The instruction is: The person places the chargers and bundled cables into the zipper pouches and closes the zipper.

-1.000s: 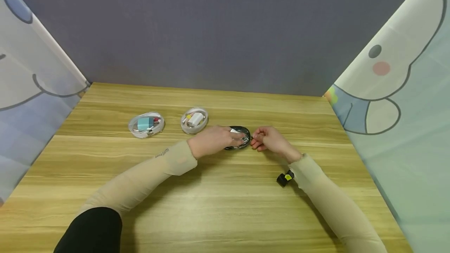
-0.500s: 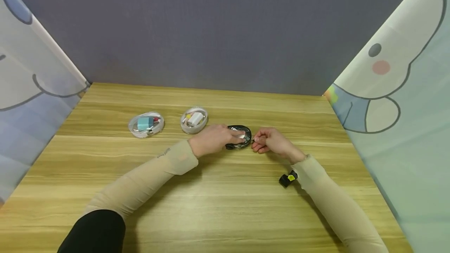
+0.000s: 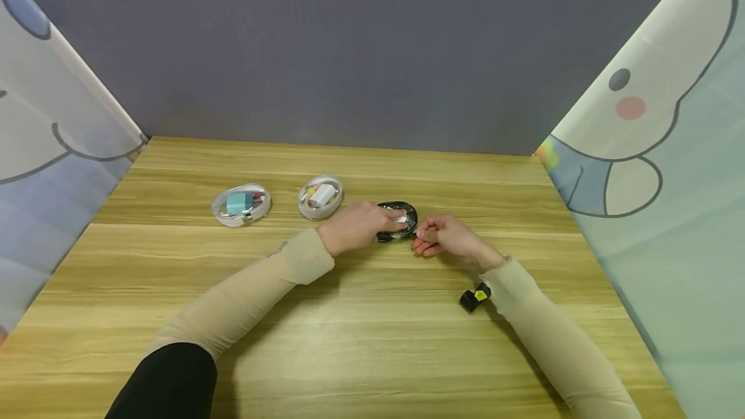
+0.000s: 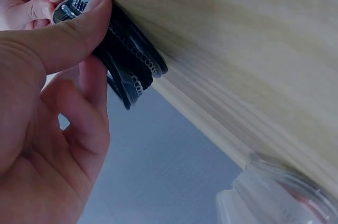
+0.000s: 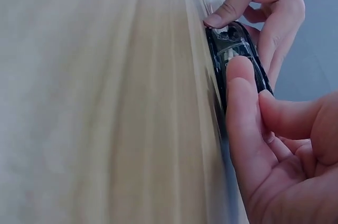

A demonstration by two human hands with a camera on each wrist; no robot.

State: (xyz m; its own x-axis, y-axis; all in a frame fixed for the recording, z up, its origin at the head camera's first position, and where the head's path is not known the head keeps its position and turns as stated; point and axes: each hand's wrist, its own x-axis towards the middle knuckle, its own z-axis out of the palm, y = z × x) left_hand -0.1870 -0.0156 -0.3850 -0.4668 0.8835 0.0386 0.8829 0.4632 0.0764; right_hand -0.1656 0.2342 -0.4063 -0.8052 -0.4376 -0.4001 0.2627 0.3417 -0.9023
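A small oval black zip case (image 3: 412, 213) with a clear top sits on the wooden table in the head view. My left hand (image 3: 354, 225) grips it from the left, fingers over the top; in the left wrist view the thumb presses one face and zipper teeth (image 4: 138, 55) run along the edge. At the case's right end, my right hand (image 3: 449, 238) pinches a tiny dark tab that looks like the zipper pull, mostly hidden by thumb and forefinger. The right wrist view shows both hands meeting at the case (image 5: 248, 39).
Left of my hands lie two clear cases: one with a light-blue charger block (image 3: 239, 204) and cable, one with a white charger block (image 3: 323, 196). A black device (image 3: 475, 297) hangs at my right wrist. A grey panel (image 3: 349, 50) stands behind the table.
The black zip case has shifted slightly away from me. My left hand has moved a little right and away with it; my right hand stays at its right end, slightly nearer to me.
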